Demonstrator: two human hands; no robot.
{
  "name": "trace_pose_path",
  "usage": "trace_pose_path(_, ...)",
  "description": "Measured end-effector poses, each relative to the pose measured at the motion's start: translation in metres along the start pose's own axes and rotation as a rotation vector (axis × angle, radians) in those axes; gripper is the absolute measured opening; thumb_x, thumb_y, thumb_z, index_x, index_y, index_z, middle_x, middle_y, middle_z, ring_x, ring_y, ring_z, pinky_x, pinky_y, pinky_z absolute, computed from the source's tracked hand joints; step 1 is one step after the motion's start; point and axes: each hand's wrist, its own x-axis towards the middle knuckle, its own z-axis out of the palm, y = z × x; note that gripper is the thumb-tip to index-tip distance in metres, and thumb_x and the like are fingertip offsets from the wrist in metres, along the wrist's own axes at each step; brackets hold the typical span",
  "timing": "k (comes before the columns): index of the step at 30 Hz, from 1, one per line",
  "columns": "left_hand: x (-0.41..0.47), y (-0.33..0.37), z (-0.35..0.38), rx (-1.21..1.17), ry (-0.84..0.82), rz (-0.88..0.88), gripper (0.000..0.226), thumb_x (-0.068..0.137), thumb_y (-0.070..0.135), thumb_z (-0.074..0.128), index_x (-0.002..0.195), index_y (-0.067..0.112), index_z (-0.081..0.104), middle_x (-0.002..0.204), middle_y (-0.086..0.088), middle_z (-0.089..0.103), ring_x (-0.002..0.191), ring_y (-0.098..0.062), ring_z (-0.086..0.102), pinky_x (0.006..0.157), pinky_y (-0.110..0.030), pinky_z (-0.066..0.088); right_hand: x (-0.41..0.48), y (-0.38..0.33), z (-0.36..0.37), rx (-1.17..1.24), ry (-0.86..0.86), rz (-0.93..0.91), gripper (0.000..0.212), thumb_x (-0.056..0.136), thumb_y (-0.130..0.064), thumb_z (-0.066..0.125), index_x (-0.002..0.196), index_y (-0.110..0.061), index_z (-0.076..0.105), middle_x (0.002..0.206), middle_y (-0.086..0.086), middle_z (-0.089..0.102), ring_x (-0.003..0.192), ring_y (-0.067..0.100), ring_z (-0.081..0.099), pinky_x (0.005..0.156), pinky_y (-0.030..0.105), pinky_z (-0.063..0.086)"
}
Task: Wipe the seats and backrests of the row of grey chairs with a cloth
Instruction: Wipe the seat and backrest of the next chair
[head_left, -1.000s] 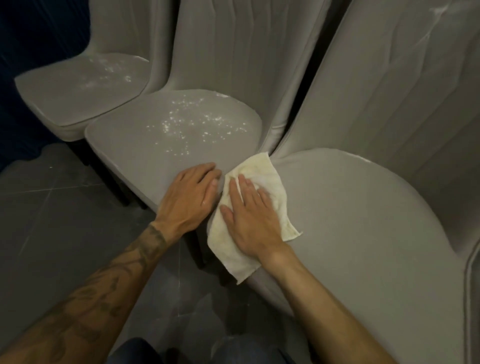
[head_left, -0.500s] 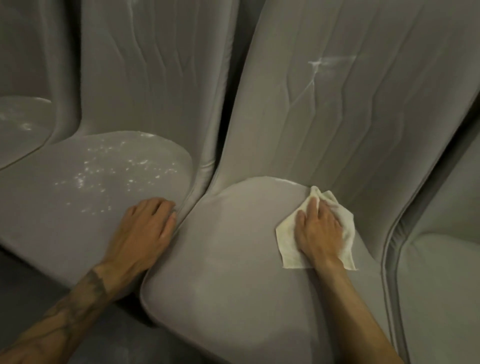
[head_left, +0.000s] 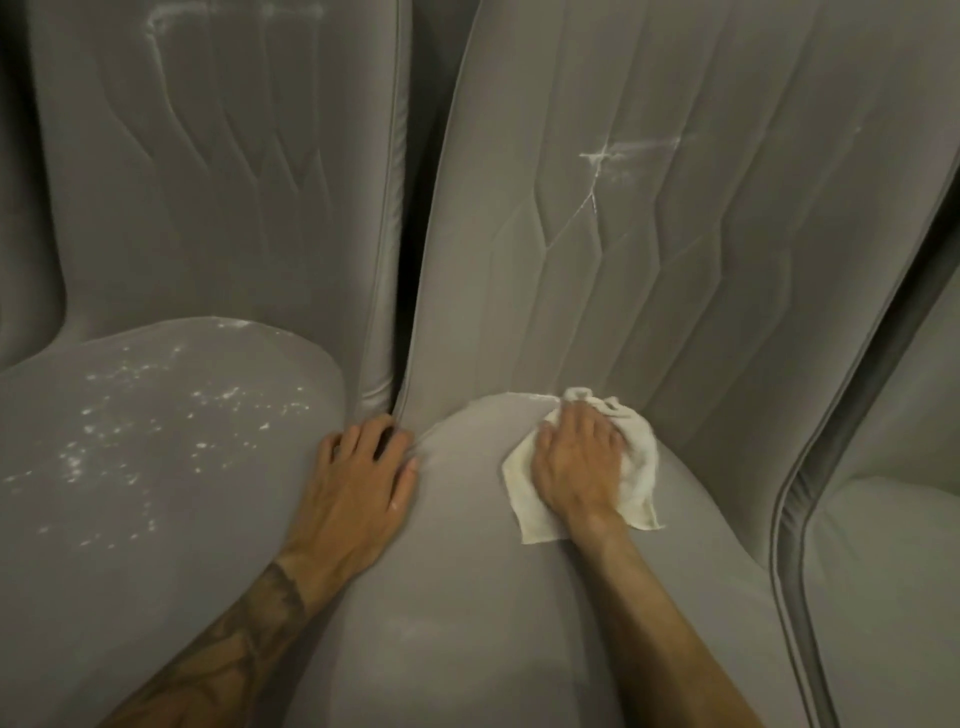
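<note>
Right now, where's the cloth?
In the head view, right of centre: the cloth lies under the right hand at the back of the middle chair's seat, where it meets the backrest.

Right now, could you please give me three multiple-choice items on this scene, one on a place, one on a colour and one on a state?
1. Where does the cloth lie?
A. On the floor.
B. At the back of the middle seat, against its backrest.
C. Over a backrest's top.

2. What colour are the specks on the left seat?
A. White.
B. Black.
C. Red.

3. How is the left hand?
A. Gripping the cloth.
B. Raised in the air.
C. Resting flat where the two seats meet.

Answers: 1 B, it is bunched at the seat's rear crease; 2 A, pale flecks dot the grey fabric; 3 C, its palm lies down, fingers spread.
</note>
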Motion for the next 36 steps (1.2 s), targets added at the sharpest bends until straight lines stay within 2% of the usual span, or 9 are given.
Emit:
trace_pose_path(5,0.0,0.0,0.005,0.001,-0.006,0.008,0.037,0.105,0.04,0.038,0.12,0.021,0.065,0.131,-0.007,0.059,0.109,-0.029,0.057,0.096,-0.046,0.042,0.006,-0.024,0.004,-0.035,-0.059,-0.238,0.046,0.107,-0.039,0.028,0.143,-0.016,0.045,0.147,0.003,0.052,0.138,0.021,0.045,0.119,0.035,0.028)
trace_pose_path(9,-0.001,0.0,0.004,0.001,0.008,0.003,0.036,0.105,0.04,0.038,0.12,0.022,0.066,0.132,-0.007,0.059,0.111,-0.03,0.058,0.097,-0.047,0.042,0.003,0.036,-0.005,0.024,0.028,-0.035,0.052,0.107,-0.036,0.032,0.155,-0.017,0.039,0.159,0.0,0.044,0.15,0.018,0.037,0.123,0.037,0.027)
trace_pose_path(12,-0.001,0.002,0.003,0.014,0.005,-0.008,0.036,0.104,0.04,0.039,0.121,0.022,0.066,0.133,-0.007,0.059,0.112,-0.03,0.058,0.097,-0.048,0.043,0.007,0.003,0.001,0.06,0.042,0.071,0.043,0.107,-0.03,0.035,0.142,-0.01,0.049,0.144,0.009,0.054,0.135,0.028,0.05,0.116,0.039,0.034)
trace_pose_path(14,-0.001,0.003,0.003,0.02,0.014,-0.01,0.038,0.104,0.039,0.039,0.121,0.02,0.067,0.132,-0.008,0.06,0.112,-0.031,0.059,0.096,-0.048,0.043,0.008,-0.045,0.011,0.068,0.002,-0.037,0.036,0.106,-0.029,0.033,0.13,-0.009,0.051,0.134,0.011,0.056,0.124,0.031,0.053,0.11,0.041,0.036)
trace_pose_path(18,-0.001,0.002,0.005,0.016,0.027,-0.01,0.041,0.103,0.039,0.038,0.122,0.018,0.067,0.132,-0.01,0.061,0.112,-0.032,0.06,0.096,-0.049,0.046,0.007,-0.038,0.01,0.019,-0.058,-0.337,0.047,0.108,-0.032,0.027,0.146,-0.012,0.044,0.151,0.009,0.048,0.141,0.026,0.043,0.121,0.037,0.027)
trace_pose_path(23,-0.002,0.004,0.009,0.043,0.046,-0.006,0.035,0.104,0.037,0.042,0.123,0.019,0.065,0.133,-0.008,0.059,0.112,-0.03,0.058,0.097,-0.047,0.044,0.011,0.006,0.0,0.089,0.004,-0.069,0.045,0.107,-0.026,0.034,0.148,-0.012,0.045,0.15,0.006,0.051,0.142,0.024,0.045,0.119,0.036,0.029)
trace_pose_path(26,-0.001,0.002,0.01,0.05,0.037,-0.005,0.037,0.104,0.037,0.041,0.123,0.018,0.065,0.135,-0.009,0.06,0.113,-0.031,0.059,0.097,-0.048,0.045,-0.006,-0.065,0.018,0.099,-0.047,-0.254,0.033,0.103,-0.024,0.037,0.127,-0.01,0.054,0.13,0.011,0.058,0.124,0.031,0.053,0.107,0.039,0.034)
trace_pose_path(29,-0.001,0.001,0.013,0.057,0.045,-0.002,0.037,0.103,0.037,0.039,0.123,0.018,0.065,0.134,-0.008,0.06,0.112,-0.03,0.059,0.096,-0.048,0.045,-0.013,-0.063,0.015,0.074,-0.095,-0.513,0.043,0.106,-0.027,0.032,0.141,-0.008,0.049,0.144,0.012,0.052,0.135,0.029,0.046,0.116,0.04,0.03)
trace_pose_path(36,-0.002,0.001,0.015,0.057,0.044,-0.003,0.036,0.103,0.037,0.039,0.125,0.02,0.063,0.137,-0.007,0.058,0.114,-0.029,0.058,0.097,-0.048,0.045,-0.011,-0.068,0.015,0.013,-0.092,-0.307,0.045,0.106,-0.029,0.026,0.147,-0.013,0.038,0.15,0.007,0.044,0.138,0.026,0.041,0.116,0.037,0.028)
